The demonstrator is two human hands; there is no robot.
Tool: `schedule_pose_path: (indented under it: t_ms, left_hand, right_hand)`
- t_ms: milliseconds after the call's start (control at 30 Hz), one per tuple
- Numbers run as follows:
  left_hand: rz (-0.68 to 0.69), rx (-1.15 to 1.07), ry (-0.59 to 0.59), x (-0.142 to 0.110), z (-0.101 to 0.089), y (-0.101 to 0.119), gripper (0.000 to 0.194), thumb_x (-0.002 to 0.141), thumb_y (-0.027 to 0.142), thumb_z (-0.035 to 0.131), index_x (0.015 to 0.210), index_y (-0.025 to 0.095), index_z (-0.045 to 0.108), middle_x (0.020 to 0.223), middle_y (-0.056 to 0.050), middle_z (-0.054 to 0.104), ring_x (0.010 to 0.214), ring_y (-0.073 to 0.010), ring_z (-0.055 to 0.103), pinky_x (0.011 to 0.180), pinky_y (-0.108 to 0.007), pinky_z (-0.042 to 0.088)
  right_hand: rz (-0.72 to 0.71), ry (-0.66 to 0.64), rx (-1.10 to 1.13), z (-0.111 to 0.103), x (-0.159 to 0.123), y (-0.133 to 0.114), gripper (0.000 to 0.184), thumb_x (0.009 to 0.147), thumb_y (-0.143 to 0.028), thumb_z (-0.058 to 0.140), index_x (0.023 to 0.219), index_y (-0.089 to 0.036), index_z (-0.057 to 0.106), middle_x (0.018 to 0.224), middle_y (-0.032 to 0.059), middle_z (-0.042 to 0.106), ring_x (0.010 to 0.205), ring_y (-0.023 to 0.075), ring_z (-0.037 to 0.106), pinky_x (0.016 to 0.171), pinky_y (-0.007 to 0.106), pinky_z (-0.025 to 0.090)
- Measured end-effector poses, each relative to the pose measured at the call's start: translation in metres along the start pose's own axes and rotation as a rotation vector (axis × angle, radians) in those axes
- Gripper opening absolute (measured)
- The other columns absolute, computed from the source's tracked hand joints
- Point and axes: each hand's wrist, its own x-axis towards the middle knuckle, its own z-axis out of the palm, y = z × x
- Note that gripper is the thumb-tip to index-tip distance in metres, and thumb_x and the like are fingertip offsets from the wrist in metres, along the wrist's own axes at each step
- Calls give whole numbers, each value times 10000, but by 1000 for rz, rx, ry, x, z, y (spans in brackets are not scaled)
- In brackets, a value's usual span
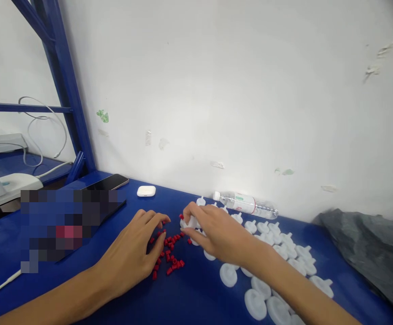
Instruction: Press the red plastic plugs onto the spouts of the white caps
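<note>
My right hand pinches a white plastic disc-shaped piece between thumb and fingers. A small red cap shows at the left edge of that piece; I cannot tell if it is fitted on. To the left, my left hand hovers over a loose pile of small red caps, thumb and forefinger apart. A bit of red shows by its fingertips, seemingly not gripped. Under and around my right forearm lie many white discs with short spouts, partly hidden by the arm.
Along the wall lies a clear plastic bottle. A white earphone case and a dark phone are at the back left, beside a blurred-out patch. Dark grey plastic sheeting covers the right side. A blue metal frame rises at left.
</note>
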Motion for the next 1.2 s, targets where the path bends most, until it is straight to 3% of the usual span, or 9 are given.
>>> schedule_pose_path:
  t_ms: [133, 267, 400, 500, 600, 733, 933, 1067, 1200]
  left_hand:
    - [170, -60, -25, 0, -8, 14, 167, 1004, 328, 452, 979, 231, 587, 955, -44, 627, 888, -224, 523, 827, -371, 469]
    - [228, -107, -72, -2, -12, 19, 303, 1034, 266, 348, 834, 234, 573, 789, -19, 596, 762, -206, 484, 703, -337, 419]
    - [28, -246, -56, -2, -18, 17, 406, 1051, 371, 320, 716, 230, 501, 696, 13, 529, 680, -180, 470, 647, -314, 399]
    - [-118, -294, -2, -1, -21, 16, 468, 1050, 453, 309, 648, 221, 369, 657, 25, 443, 620, -159, 433, 589, -297, 379]
    - [-58, -211, 20, 0, -18, 16, 422, 1051, 428, 312, 698, 227, 426, 696, 14, 481, 685, -178, 458, 644, -303, 406]
    - [20, -143, -10, 1, -9, 16, 325, 1041, 405, 365, 826, 238, 542, 827, -20, 583, 817, -216, 505, 750, -331, 457]
    - [40, -106, -42, 5, -1, 3, 255, 1028, 372, 423, 949, 250, 633, 1002, -45, 613, 954, -231, 535, 828, -350, 494]
    - [38, -102, -53, 3, 4, -3, 238, 1023, 335, 419, 1006, 256, 643, 1004, -48, 630, 953, -234, 552, 851, -374, 506]
    - [13, -97, -49, 1, 7, -4, 206, 1005, 317, 447, 1113, 279, 619, 990, -37, 640, 999, -244, 560, 911, -404, 492]
  right_hand:
    - [-108, -73, -2, 3, 0, -24, 207, 921, -180, 637, 1024, -219, 461, 935, 29, 670, 841, 194, 629, 787, 311, 469]
    - [-196, -93, -37, 5, 2, -33, 191, 952, -245, 635, 1022, -217, 459, 868, 18, 656, 799, 181, 610, 807, 305, 460]
    - [-197, -70, -171, -1, -2, -13, 68, 980, -147, 533, 1005, -202, 502, 845, 44, 661, 830, 200, 601, 764, 311, 444]
    - [-7, 38, -216, -11, -6, 14, 32, 986, -177, 545, 988, -206, 534, 851, 47, 665, 786, 206, 588, 680, 305, 426]
    - [112, 141, -106, -16, -3, 36, 118, 1028, -316, 523, 1077, -227, 582, 968, 41, 701, 836, 197, 626, 730, 312, 457]
    - [4, 108, -78, -8, 15, 45, 294, 1077, -349, 391, 1193, -222, 630, 1160, 64, 718, 1070, 217, 640, 943, 367, 447]
    - [-30, -117, -156, 5, 31, 46, 471, 1099, -376, 238, 924, -216, 645, 840, 28, 714, 831, 196, 653, 854, 362, 442]
    - [22, -63, -155, -3, 22, 47, 465, 1100, -379, 226, 935, -221, 632, 866, 30, 717, 850, 205, 649, 898, 398, 425]
    - [104, 40, -199, -25, -13, 53, 464, 1097, -366, 236, 914, -219, 636, 915, 31, 728, 896, 210, 661, 963, 427, 409]
